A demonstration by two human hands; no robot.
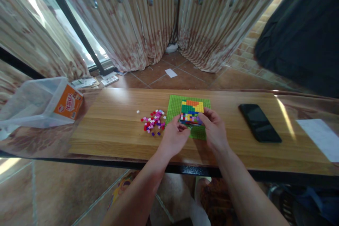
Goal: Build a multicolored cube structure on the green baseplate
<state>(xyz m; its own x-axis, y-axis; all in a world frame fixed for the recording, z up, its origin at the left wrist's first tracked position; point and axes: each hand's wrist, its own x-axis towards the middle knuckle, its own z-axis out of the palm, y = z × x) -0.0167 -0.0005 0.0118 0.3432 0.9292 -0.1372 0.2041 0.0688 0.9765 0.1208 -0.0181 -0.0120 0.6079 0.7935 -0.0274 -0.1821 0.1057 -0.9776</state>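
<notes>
A small block built of toy bricks (pixel 192 107), with yellow, orange, green and blue on top and mixed colours along its near side, is held over a green studded baseplate (pixel 174 104). My right hand (pixel 216 130) grips its right side, with the thumb on the near face and the fingers behind. At the near left corner, my left hand (pixel 175 136) has its fingers curled in against the block. Left of the baseplate lies a pile of loose small bricks (pixel 152 122) in pink, red, white and purple. The block's underside is hidden.
A black phone (pixel 259 123) lies on the wooden tabletop (pixel 113 127) to the right, with a white paper (pixel 320 136) beyond it. A clear plastic bin (pixel 34 102) with an orange label is at the far left. Curtains (pixel 148 24) hang behind the table.
</notes>
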